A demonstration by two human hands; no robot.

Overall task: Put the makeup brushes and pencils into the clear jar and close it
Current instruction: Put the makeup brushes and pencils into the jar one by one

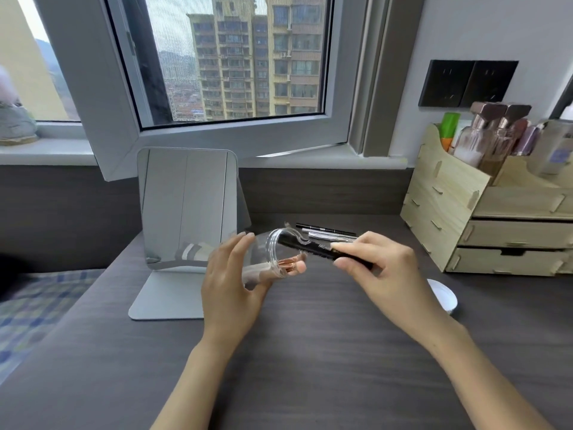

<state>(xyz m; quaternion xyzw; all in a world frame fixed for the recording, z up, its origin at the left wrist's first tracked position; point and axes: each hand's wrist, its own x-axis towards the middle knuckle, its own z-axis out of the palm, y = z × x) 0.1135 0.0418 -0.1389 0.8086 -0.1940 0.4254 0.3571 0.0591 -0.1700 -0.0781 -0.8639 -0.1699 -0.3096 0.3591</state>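
The clear jar [273,256] is cradled tilted above the desk in the left hand [231,283], a black tube [322,248] is pinched by the right hand [381,268] at its mouth, best slid in gently.

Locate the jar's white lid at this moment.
In the head view, the white lid lies on the dark desk at right, just behind the right hand and in front of the wooden drawer organizer.

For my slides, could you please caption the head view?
Left hand tilts a clear plastic jar while right hand slides a black cosmetic tube in; white round lid waits.
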